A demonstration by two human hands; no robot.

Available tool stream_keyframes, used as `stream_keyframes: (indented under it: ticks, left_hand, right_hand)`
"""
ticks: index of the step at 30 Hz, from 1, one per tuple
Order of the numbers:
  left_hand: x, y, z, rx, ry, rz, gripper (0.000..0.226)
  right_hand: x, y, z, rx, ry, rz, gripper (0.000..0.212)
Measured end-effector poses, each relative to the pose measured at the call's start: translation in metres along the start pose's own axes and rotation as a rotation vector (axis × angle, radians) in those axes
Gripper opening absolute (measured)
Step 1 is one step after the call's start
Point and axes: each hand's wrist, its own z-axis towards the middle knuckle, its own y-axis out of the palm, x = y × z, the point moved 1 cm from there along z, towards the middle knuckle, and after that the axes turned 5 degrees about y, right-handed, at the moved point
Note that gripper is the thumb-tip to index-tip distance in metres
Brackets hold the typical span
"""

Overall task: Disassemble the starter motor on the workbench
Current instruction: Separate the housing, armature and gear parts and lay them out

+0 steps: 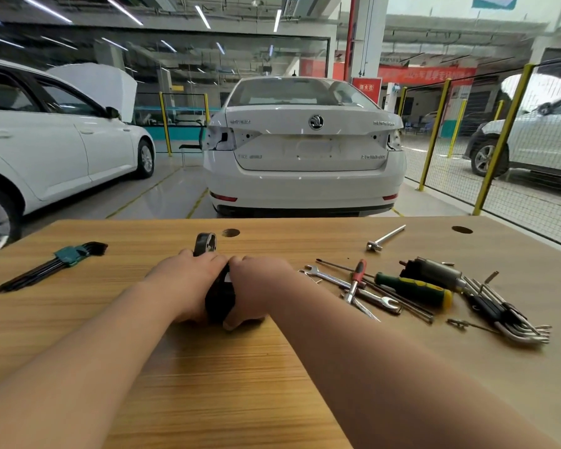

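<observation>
Hex key set (51, 265), black, in green holder, lying far left. Metal T-bar (384, 238), alone, right rear. Red-handled screwdriver (358, 270) crossing open-ended spanner (334, 279); green-and-yellow-handled screwdriver (412, 286) just beside. Ringed bunch of silver hex keys (506, 314), far right. Beyond: white saloon (305, 150), tail-on, rear lamp recesses open; white car (46, 147) at left, bonnet raised; silver car (538, 137) behind yellow-posted mesh fence (502, 140).

Bare left forearm (88, 348) and left hand (188, 280) — bare right forearm (370, 345) and right hand (259, 286).
</observation>
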Motion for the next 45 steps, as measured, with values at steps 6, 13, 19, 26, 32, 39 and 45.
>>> stream_keyframes:
  ticks: [6,13,19,26,32,39,45]
  left_hand:
    - [0.002,0.003,-0.01,0.106,-0.033,0.004,0.085]
    - [0.016,0.004,-0.02,0.209,-0.063,-0.085,0.083]
    - [0.045,0.003,-0.013,0.258,-0.03,-0.135,0.079]
    - [0.042,0.009,-0.014,0.301,-0.147,-0.299,0.086]
    - [0.033,0.023,-0.022,0.454,-0.23,-0.505,0.099]
    - [0.041,0.034,-0.026,0.634,-0.151,-0.627,0.099]
    - [0.06,0.044,-0.033,0.857,-0.126,-0.751,0.1]
  right_hand:
    - [-0.004,0.011,-0.007,0.142,-0.001,-0.079,0.086]
    - [0.025,0.006,-0.033,0.236,-0.008,-0.068,0.074]
    - [0.05,-0.001,-0.051,0.263,0.008,-0.201,0.074]
    - [0.089,0.001,-0.074,0.322,0.115,0.075,0.077]
    - [0.099,0.043,-0.098,0.365,0.236,1.023,0.065]
    - [0.078,0.059,-0.102,0.444,0.194,1.187,0.07]
    - [0.071,0.07,-0.096,0.352,0.156,1.06,0.078]
